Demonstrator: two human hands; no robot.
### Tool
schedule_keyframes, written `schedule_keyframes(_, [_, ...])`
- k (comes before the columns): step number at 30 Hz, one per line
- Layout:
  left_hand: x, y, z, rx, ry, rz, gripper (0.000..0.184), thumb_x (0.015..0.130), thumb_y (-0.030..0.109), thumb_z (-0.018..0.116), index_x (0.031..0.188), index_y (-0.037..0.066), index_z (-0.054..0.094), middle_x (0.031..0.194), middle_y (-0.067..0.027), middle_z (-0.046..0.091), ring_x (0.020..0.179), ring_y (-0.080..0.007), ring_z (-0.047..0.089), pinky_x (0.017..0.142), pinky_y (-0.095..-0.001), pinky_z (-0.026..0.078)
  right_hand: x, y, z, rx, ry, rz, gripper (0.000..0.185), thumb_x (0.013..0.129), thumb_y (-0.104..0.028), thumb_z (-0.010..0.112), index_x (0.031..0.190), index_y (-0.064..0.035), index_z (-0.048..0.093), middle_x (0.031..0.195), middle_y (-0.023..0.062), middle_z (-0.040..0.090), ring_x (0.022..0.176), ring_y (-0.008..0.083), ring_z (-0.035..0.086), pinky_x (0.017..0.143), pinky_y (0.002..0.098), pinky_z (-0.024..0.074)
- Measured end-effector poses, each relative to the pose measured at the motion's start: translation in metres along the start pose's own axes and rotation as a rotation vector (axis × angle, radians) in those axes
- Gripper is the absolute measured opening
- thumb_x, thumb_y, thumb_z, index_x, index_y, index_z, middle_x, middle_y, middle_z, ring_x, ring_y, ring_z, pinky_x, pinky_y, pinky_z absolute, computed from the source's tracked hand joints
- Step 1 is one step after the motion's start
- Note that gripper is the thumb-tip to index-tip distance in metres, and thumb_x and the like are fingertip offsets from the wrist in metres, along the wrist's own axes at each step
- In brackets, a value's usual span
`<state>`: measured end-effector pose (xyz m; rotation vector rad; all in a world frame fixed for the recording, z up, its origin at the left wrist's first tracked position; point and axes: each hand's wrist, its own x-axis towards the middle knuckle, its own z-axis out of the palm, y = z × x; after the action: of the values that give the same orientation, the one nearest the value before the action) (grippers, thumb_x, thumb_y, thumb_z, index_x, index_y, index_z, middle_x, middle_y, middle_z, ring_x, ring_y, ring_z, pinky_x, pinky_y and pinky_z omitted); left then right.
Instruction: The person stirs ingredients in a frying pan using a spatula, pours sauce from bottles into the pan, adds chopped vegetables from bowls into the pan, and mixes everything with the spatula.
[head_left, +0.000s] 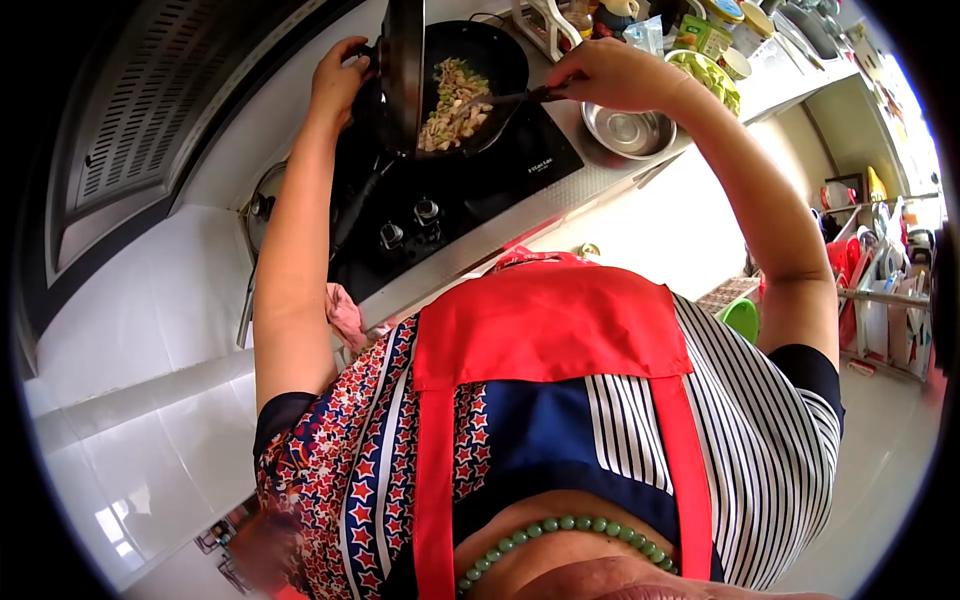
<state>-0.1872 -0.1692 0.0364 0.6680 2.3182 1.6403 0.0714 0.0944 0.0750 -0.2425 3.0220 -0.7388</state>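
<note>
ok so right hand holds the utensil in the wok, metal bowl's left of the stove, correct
The metal bowl is to the right of the stove, not the left, in the head view; the right hand does hold the utensil in the wok.

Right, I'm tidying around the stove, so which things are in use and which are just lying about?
In use: wok, food inside, spatula in right hand, lid in left hand.

Apparently lying about: steel bowl, pink cloth, green container.
</note>
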Motion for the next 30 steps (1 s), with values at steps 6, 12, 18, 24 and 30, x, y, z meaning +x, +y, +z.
schedule_keyframes(6, [0.004,0.004,0.013,-0.036,-0.02,0.017,0.032,0.087,-0.005,0.052,0.119,0.001,0.054,0.122,-0.0133,0.051,0.104,-0.022,0.055,0.085,-0.0293,0.053,0.006,-0.002,0.051,0.032,-0.003,0.053,0.025,0.084,-0.02,0.056,0.101,-0.0049,0.066,0.094,0.0148,0.066,0.091,0.0294,0.063,0.082,0.0362,0.0482])
schedule_keyframes(12, [-0.004,0.02,0.02,-0.02,-0.033,0.022,0.033,0.088,-0.005,0.049,0.122,-0.001,0.051,0.125,-0.0147,0.048,0.106,-0.0229,0.055,0.09,-0.0327,0.052,0.041,0.028,0.093,0.251,0.282,0.224,0.025,0.082,-0.022,0.054,0.102,-0.0118,0.067,0.1,0.0152,0.065,0.096,0.0345,0.061,0.085,0.0412,0.0487])
schedule_keyframes(18, [-0.002,0.023,0.032,-0.016,-0.034,0.046,0.033,0.088,-0.004,0.051,0.121,0.0,0.052,0.125,-0.0137,0.048,0.105,-0.0216,0.056,0.089,-0.0324,0.052,0.057,0.048,0.114,0.249,0.405,0.335,0.027,0.083,-0.024,0.054,0.104,-0.0117,0.067,0.1,0.0157,0.065,0.096,0.0349,0.061,0.085,0.0415,0.0487])
schedule_keyframes(24, [-0.01,0.035,0.025,0.022,-0.034,0.073,0.033,0.088,-0.004,0.051,0.121,0.0,0.053,0.123,-0.0133,0.05,0.105,-0.0207,0.056,0.089,-0.0306,0.051,0.005,0.035,0.069,0.33,0.237,0.269,0.024,0.08,-0.025,0.063,0.096,-0.0082,0.069,0.09,0.0146,0.067,0.087,0.0311,0.064,0.08,0.0369,0.0503])
schedule_keyframes(30, [0.003,0.018,0.016,0.002,-0.005,0.123,0.033,0.084,-0.005,0.055,0.117,0.0,0.056,0.117,-0.0133,0.056,0.096,-0.0199,0.06,0.082,-0.0288,0.052,-0.019,0.016,-0.007,-0.302,0.091,0.186,0.02,0.075,-0.01,0.056,0.09,-0.0138,0.069,0.088,0.009,0.067,0.087,0.0269,0.064,0.073,0.0399,0.0501])
